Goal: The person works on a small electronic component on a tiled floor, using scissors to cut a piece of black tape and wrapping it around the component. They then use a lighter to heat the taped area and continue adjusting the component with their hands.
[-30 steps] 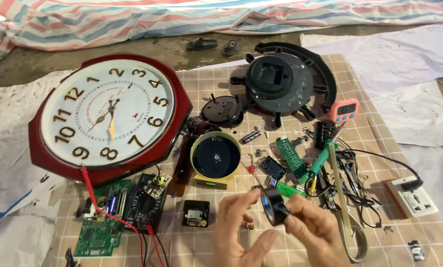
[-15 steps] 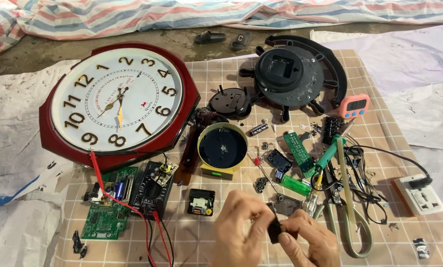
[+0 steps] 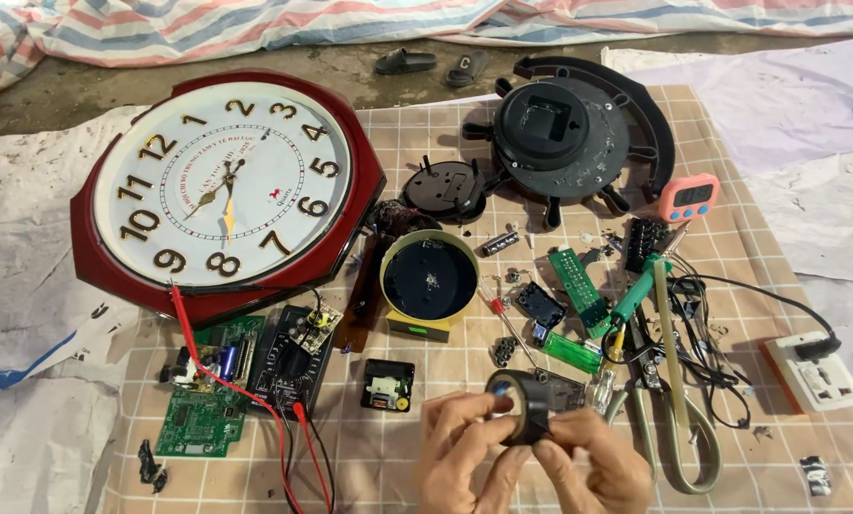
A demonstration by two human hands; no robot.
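Observation:
Both my hands are at the bottom middle of the head view, over a checked mat [image 3: 446,143]. My left hand [image 3: 465,452] and my right hand [image 3: 593,471] together grip a roll of black tape [image 3: 522,405], fingers wrapped around its rim. Just left of them lies a small black clock movement [image 3: 388,385]. Above stands a round yellow-rimmed black housing [image 3: 429,282]. A large wall clock [image 3: 225,186] with a dark red octagonal frame lies at the upper left.
A green circuit board [image 3: 203,400] and a multimeter [image 3: 288,366] with red and black leads lie at left. Pliers [image 3: 679,419], a green lighter [image 3: 571,351], black wires, a white power socket [image 3: 817,373], a pink timer [image 3: 690,196] and a black round clock back [image 3: 560,124] fill the right.
The view has shifted, so everything sits further right and lower in frame. My hands have kept the tape roll and turned it between the fingers.

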